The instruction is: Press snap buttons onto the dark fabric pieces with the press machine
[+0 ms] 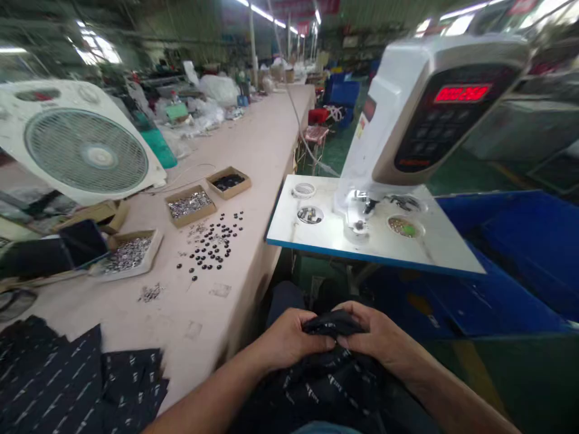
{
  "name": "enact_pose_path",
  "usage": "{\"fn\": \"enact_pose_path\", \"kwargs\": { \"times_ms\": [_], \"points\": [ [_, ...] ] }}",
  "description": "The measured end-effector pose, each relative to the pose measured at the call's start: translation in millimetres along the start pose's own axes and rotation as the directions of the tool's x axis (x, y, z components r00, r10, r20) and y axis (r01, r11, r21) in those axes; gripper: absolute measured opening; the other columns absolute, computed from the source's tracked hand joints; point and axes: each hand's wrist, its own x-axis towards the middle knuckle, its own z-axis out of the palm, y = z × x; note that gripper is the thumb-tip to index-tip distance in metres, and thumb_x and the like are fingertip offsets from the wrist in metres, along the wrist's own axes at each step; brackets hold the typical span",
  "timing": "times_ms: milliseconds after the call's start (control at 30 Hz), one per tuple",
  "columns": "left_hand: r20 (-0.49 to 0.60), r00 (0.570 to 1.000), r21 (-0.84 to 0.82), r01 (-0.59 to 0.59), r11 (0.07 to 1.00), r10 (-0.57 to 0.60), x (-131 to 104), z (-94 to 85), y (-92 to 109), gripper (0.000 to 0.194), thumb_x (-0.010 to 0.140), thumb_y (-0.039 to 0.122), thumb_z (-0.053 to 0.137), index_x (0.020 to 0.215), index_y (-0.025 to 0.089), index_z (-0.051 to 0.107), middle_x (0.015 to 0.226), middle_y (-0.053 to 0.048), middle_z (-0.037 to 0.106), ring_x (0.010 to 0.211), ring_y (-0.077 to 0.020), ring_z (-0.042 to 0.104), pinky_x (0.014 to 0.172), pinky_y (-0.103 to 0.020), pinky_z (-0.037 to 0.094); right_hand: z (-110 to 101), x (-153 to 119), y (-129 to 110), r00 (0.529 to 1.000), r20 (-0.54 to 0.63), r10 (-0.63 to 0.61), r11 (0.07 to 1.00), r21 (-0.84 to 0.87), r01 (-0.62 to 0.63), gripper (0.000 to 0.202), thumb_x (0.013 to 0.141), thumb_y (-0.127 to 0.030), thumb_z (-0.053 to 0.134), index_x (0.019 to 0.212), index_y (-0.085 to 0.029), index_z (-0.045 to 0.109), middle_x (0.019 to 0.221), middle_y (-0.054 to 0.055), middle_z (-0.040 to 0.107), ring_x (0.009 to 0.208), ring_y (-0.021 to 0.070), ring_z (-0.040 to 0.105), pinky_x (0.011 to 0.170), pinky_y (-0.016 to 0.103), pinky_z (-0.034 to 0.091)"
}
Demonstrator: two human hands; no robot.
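Note:
Dark fabric with small white lettering [335, 386] lies bunched over the lap, its upper edge raised between both hands. My left hand [292, 339] pinches that edge from the left, thumb pointing inward. From the right, my right hand [373, 331] grips the same edge, and the two thumb tips nearly meet. A tiny light spot shows between the thumbs, too small to make out. Beyond the hands stands a white machine [384, 120] with a red lit display, on a white tabletop with a blue edge [312, 241].
On the long table [257, 144] at left are scattered black round pieces [210, 247], boxes of metal parts [190, 205], a box of black pieces [228, 182], a fan [90, 147] and printed dark cloth [67, 380]. Blue bins [515, 241] stand at right.

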Motion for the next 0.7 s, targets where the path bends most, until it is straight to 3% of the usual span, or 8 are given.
{"fn": "enact_pose_path", "kwargs": {
  "times_ms": [233, 467, 700],
  "points": [
    [0.043, 0.998, -0.026, 0.036, 0.999, -0.035, 1.2, -1.1, -6.0, 0.039, 0.067, 0.044, 0.084, 0.075, 0.009, 0.069, 0.067, 0.003, 0.053, 0.063, -0.0079, 0.04, 0.063, -0.022, 0.03, -6.4, 8.8, 7.3, 1.0, 0.024, 0.014, 0.999, 0.044, -0.015, 0.035, 0.064, -0.03, 0.082, 0.094, -0.017, 0.068, 0.083, 0.0, 0.071, 0.08, 0.0176, 0.062, 0.071, 0.027, 0.043],
    [0.021, 0.992, -0.273, 0.122, 0.954, -0.121, -2.6, 3.7, -1.3, 0.041, 0.055, 0.038, 0.091, 0.078, 0.01, 0.074, 0.071, -0.001, 0.067, 0.06, -0.0083, 0.054, 0.064, -0.021, 0.041, -28.4, 24.0, 17.2, 0.989, 0.14, 0.04, 0.989, 0.137, -0.059, 0.044, 0.062, -0.04, 0.089, 0.093, -0.016, 0.068, 0.085, 0.002, 0.073, 0.079, 0.0186, 0.065, 0.075, 0.029, 0.049],
    [0.018, 0.985, -0.371, 0.166, 0.914, -0.172, 6.6, 7.7, -6.2, 0.052, 0.041, 0.038, 0.094, 0.084, 0.014, 0.077, 0.079, -0.002, 0.072, 0.061, -0.0104, 0.06, 0.068, -0.023, 0.049, -62.1, 39.4, 23.9, 0.977, 0.213, 0.028, 0.972, -0.233, 0.022, 0.05, 0.071, -0.059, 0.079, 0.102, -0.02, 0.074, 0.098, 0.009, 0.077, 0.095, 0.0314, 0.071, 0.085, 0.039, 0.055]
  ]
}}
